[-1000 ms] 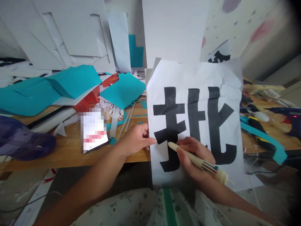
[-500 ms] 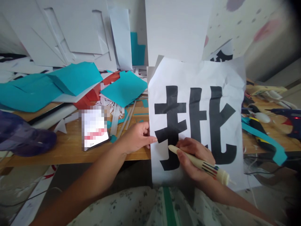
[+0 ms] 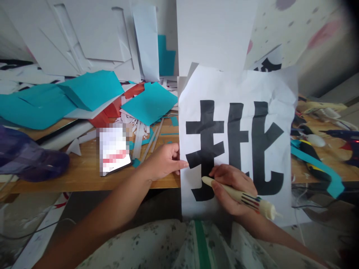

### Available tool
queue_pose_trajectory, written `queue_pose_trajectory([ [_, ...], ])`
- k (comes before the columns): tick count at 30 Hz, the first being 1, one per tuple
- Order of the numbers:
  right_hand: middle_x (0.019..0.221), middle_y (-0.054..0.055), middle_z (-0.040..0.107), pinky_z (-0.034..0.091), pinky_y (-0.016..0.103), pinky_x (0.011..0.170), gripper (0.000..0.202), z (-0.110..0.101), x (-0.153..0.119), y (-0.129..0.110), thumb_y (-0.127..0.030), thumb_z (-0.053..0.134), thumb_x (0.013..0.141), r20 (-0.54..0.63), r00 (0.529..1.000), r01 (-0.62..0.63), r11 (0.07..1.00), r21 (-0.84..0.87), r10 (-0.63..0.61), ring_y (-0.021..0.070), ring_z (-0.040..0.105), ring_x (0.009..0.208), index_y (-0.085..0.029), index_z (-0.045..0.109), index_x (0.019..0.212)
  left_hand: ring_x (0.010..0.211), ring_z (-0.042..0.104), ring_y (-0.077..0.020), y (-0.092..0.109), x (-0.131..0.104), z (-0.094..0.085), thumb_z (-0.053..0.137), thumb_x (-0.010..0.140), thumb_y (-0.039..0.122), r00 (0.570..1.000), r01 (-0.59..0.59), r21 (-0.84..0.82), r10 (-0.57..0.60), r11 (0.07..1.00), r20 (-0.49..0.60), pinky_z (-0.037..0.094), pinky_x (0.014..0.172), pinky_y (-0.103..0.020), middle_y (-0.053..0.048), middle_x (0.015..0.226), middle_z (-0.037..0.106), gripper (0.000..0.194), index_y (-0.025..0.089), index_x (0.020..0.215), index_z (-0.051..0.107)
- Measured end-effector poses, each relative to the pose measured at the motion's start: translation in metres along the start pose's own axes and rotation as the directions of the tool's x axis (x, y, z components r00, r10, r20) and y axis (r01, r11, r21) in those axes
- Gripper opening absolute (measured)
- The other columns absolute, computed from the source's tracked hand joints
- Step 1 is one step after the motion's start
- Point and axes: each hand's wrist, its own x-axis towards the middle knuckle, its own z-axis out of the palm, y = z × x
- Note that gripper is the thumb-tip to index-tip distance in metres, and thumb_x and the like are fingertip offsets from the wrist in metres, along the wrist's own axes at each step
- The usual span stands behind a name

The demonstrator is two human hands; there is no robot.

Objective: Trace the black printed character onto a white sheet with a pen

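Note:
A white sheet of paper [image 3: 252, 86] printed with a large black character stands out over the table's front edge toward my lap. My left hand [image 3: 167, 161] pinches its left edge, thumb on the printed face and fingers behind. In my right hand [image 3: 234, 186] is a cream multicolour pen [image 3: 248, 198], its tip on or just over the lower part of the left black stroke; whether it touches cannot be told. The pen's back end points down to the right. Behind the printed sheet rises a plain white board [image 3: 214, 33].
Teal paper pieces [image 3: 151, 102], red paper [image 3: 103, 116] and white scraps lie on the wooden table [image 3: 157, 183]. A phone [image 3: 123, 166] with a blurred screen lies left of my hand, beyond it a purple bottle [image 3: 30, 155]. At right are a glue gun [image 3: 343, 136] and cables.
The whole view has shifted slightly, with the scene a little to the right and up. Both hands keep their hold, and the pen tip stays near the same black stroke.

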Motion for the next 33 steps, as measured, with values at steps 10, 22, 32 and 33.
queue_pose_trajectory([
  [10,0.064,0.001,0.065,0.056,0.028,0.052,0.017,0.000,0.001,-0.005,-0.012,0.061,0.081,0.002,0.994,-0.108,0.994,-0.011,0.108,0.0176,0.068,0.061,-0.023,0.061,0.068,0.054,0.062,-0.0116,-0.001,0.000,-0.001,0.077,0.069,0.027,0.999,-0.026,0.011,0.025,1.000,0.022,0.050,0.049,-0.022,0.001,0.066,0.066,0.026,0.014,0.083,0.059],
  [22,0.069,-0.001,0.062,0.058,0.036,0.060,0.013,0.009,-0.012,0.014,-0.015,0.063,0.084,-0.147,0.972,-0.120,0.923,0.364,0.184,0.0189,0.066,0.065,-0.024,0.060,0.075,0.055,0.061,-0.0127,0.001,-0.001,0.001,0.080,0.067,0.027,0.999,-0.022,-0.044,0.021,0.999,-0.033,0.049,0.050,-0.023,0.000,0.065,0.066,0.024,0.015,0.079,0.062],
  [32,0.063,-0.002,0.060,0.053,0.034,0.057,0.017,0.020,-0.012,0.022,-0.029,0.065,0.085,-0.213,0.945,-0.121,0.869,0.480,0.250,0.0175,0.062,0.060,-0.023,0.055,0.073,0.085,0.069,-0.0228,0.004,0.006,0.036,0.086,0.061,0.026,0.975,-0.071,-0.393,-0.019,0.917,-0.220,0.050,0.080,-0.036,-0.008,0.092,0.077,0.038,0.014,0.095,0.074],
  [33,0.062,-0.002,0.059,0.053,0.033,0.056,0.020,0.020,-0.011,0.023,-0.034,0.062,0.087,-0.214,0.948,-0.123,0.891,0.437,0.235,0.0169,0.061,0.057,-0.023,0.054,0.073,0.087,0.069,-0.0234,0.003,0.007,0.040,0.086,0.061,0.025,0.972,-0.094,-0.436,-0.013,0.895,-0.235,0.050,0.083,-0.036,-0.008,0.093,0.077,0.038,0.013,0.095,0.075],
])
